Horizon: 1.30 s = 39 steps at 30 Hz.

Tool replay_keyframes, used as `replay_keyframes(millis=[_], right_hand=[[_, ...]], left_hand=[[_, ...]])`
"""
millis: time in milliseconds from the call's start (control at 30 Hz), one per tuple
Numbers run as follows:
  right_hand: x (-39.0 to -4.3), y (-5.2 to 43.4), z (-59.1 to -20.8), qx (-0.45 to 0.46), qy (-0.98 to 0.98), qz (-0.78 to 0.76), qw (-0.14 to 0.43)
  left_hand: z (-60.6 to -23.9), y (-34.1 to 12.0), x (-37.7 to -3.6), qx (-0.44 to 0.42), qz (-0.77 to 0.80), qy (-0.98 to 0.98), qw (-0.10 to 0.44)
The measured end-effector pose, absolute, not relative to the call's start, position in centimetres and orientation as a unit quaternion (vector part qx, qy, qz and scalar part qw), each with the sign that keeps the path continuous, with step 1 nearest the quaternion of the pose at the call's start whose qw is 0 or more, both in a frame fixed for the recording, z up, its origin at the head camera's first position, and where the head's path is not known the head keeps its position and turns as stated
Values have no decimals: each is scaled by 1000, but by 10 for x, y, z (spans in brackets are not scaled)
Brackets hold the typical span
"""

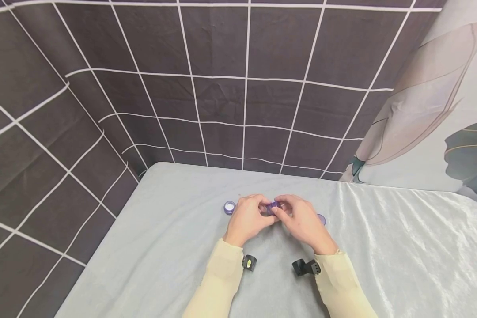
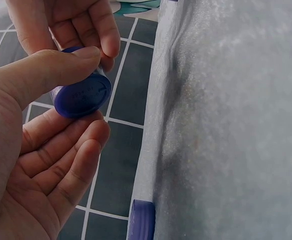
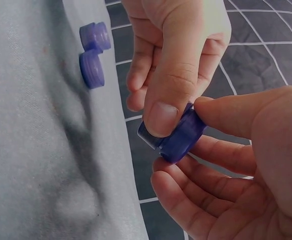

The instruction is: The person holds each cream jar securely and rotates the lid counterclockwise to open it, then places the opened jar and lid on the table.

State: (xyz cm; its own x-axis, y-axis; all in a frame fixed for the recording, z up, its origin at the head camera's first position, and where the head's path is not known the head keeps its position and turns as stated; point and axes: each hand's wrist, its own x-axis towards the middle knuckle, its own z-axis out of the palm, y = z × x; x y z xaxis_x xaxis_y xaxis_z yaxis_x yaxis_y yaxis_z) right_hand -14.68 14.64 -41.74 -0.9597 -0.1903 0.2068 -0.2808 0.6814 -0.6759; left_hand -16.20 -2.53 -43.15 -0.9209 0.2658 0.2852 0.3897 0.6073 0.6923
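Observation:
Both hands meet over the cloth-covered table around a small purple jar (image 1: 273, 206). My left hand (image 1: 248, 218) pinches it between thumb and fingers; in the left wrist view its thumb lies across the jar, whose round, flat purple end (image 2: 83, 95) faces the camera. From the other side, my right hand (image 1: 304, 219) pinches the jar with thumb and fingertips. The right wrist view shows the jar (image 3: 183, 135) tilted, with a seam between two parts; the left thumb (image 3: 162, 119) overlaps one part. Left of the left hand stands another purple jar (image 1: 229, 207), whitish inside.
A flat purple lid (image 1: 322, 219) lies beside the right hand, partly hidden by it. Pale, wrinkled velvet-like cloth (image 1: 163, 247) covers the table. Dark, white-lined fabric (image 1: 218, 97) hangs behind and at left; a leaf-patterned curtain (image 1: 421, 110) hangs at right.

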Motion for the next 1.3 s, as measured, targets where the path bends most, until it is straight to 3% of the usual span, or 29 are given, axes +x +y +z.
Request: replay_keyframes(millis=[1300], right_hand=[[-146,150,-416,185,-905,377,69]], left_hand=[[-431,-27,-161,-186,-404,-892,77]])
